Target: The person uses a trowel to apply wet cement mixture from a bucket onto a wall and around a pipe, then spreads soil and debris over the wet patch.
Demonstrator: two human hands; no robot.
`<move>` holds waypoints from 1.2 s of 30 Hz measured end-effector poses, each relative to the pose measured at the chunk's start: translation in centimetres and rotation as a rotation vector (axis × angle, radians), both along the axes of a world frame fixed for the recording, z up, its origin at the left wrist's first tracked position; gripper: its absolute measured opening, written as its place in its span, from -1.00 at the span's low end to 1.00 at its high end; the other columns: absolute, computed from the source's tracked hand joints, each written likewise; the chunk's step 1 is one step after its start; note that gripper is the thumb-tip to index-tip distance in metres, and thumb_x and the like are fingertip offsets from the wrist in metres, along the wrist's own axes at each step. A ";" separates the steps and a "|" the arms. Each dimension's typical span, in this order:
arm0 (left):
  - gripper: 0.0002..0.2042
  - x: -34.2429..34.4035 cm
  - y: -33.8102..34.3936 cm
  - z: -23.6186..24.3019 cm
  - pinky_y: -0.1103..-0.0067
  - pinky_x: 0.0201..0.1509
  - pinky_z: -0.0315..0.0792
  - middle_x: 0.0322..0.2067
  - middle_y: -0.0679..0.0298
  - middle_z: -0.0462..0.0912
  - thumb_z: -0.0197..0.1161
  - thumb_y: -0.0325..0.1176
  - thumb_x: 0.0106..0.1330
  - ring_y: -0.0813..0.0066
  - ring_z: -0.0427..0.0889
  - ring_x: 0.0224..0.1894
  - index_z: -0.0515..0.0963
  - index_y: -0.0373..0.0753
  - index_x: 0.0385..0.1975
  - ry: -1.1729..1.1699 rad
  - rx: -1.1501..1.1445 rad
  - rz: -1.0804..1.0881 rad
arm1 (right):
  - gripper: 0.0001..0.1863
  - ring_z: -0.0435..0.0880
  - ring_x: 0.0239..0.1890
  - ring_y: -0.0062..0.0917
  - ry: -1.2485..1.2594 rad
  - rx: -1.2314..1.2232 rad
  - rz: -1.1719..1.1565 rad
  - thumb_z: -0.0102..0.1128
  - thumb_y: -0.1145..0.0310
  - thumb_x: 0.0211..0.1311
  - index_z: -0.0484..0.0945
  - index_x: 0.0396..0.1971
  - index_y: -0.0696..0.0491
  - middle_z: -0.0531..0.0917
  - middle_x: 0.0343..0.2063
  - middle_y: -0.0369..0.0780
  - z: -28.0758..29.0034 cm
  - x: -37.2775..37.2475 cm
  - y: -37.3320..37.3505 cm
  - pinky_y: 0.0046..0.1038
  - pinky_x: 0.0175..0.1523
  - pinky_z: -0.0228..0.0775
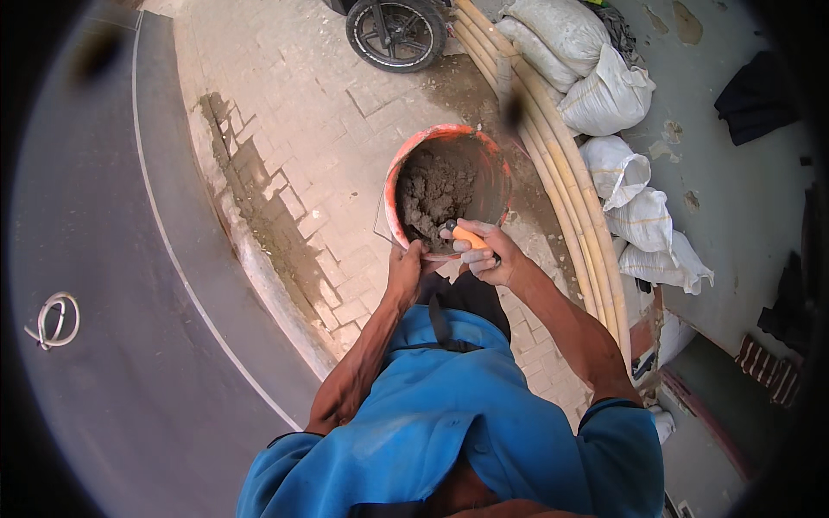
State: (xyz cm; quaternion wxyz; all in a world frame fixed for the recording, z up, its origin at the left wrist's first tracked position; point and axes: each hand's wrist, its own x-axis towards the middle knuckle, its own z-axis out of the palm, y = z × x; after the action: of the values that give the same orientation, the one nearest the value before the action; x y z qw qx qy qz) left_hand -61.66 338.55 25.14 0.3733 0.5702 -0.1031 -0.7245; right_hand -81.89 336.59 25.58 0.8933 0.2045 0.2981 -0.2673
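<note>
The orange handle (471,236) is gripped in the right hand (496,257), its long axis slanted forward-left over the near rim of the bucket (391,197); its working end cannot be made out. The mortar (434,186) lies inside, forward-left of this grip; the bucket is held near-left by the left hand (406,269).

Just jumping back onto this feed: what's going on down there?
A person in a blue shirt is handling a reddish-orange bucket part-filled with a lumpy grey mix. The left hand holds its near rim, while the right hand grips an orange-handled tool at the near right of the opening; its working end is hard to make out against the mix. Long yellowish poles and white sacks lie off to the right.
</note>
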 end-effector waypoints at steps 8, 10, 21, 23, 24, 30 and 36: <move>-0.54 15.2 -5.2 -1.2 0.28 -0.04 0.78 -0.05 -0.05 0.49 -0.10 -0.58 0.28 0.00 0.72 -0.06 0.10 -0.36 0.21 -0.018 -0.083 0.174 | -0.51 0.37 -0.77 -0.78 0.220 -0.361 0.586 -0.02 0.07 0.55 0.47 -0.01 0.29 0.47 -0.62 -0.32 6.8 9.9 -13.7 -0.69 -0.75 0.24; -0.54 18.4 -6.5 -1.3 0.27 -0.05 0.78 -0.04 -0.07 0.48 -0.10 -0.58 0.29 -0.01 0.72 -0.06 0.10 -0.36 0.21 -0.011 -0.069 0.245 | -0.53 0.46 -0.76 -0.66 0.622 -0.627 1.025 0.07 0.04 0.50 0.60 -0.22 0.23 0.50 -0.69 -0.30 10.0 13.2 -17.0 -0.55 -0.69 0.33; -0.77 29.3 -20.4 -3.1 0.27 -0.03 0.78 -0.11 -0.07 0.54 -0.07 -0.55 0.33 0.03 0.74 -0.08 0.24 -0.47 -0.05 -0.002 -0.068 0.439 | -0.70 0.68 -0.22 0.10 1.242 -2.082 1.454 0.14 0.25 0.33 0.59 -0.23 0.24 0.69 -0.37 0.12 -1.4 32.4 -34.1 0.00 -0.05 0.51; -0.67 31.9 -24.1 -2.8 0.28 -0.06 0.79 -0.04 -0.17 0.54 -0.06 -0.58 0.29 0.00 0.74 -0.07 0.22 -0.52 0.04 0.030 -0.072 0.492 | -0.71 0.69 -0.25 0.09 1.078 -2.165 1.441 0.14 0.26 0.32 0.60 -0.19 0.21 0.69 -0.40 0.09 -2.8 36.0 -36.2 0.02 -0.08 0.51; -0.61 33.3 -25.0 -3.1 0.30 -0.09 0.79 -0.04 -0.17 0.53 -0.06 -0.58 0.27 0.00 0.74 -0.09 0.18 -0.53 0.11 0.050 -0.067 0.526 | -0.72 0.71 -0.26 0.06 0.991 -2.252 1.558 0.14 0.29 0.29 0.60 -0.21 0.22 0.70 -0.36 0.10 -1.0 38.2 -38.5 0.00 -0.12 0.55; -0.56 40.8 -33.1 -4.6 0.37 -0.22 0.81 -0.03 -0.19 0.55 -0.04 -0.57 0.27 0.04 0.77 -0.17 0.17 -0.50 0.17 -0.027 -0.004 0.559 | -0.76 0.79 -0.29 -0.18 0.828 -3.070 1.352 0.10 0.38 0.27 0.60 -0.15 0.17 0.72 -0.20 0.00 6.8 48.8 -53.9 -0.17 -0.27 0.65; -0.56 48.3 -44.5 -4.7 0.37 -0.20 0.81 0.01 -0.15 0.54 -0.07 -0.54 0.33 0.07 0.76 -0.12 0.17 -0.48 0.22 -0.078 0.012 0.631 | -0.71 0.80 -0.35 -0.21 1.114 -3.034 1.476 0.09 0.36 0.29 0.61 -0.05 0.13 0.73 -0.38 -0.04 1.2 59.1 -67.0 -0.20 -0.31 0.65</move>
State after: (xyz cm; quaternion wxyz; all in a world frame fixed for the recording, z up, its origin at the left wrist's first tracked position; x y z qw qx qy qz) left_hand -13.31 294.09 20.42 0.5722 0.6035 0.0689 -0.5510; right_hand -22.76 269.60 26.76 -0.0057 0.9917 -0.0732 -0.1060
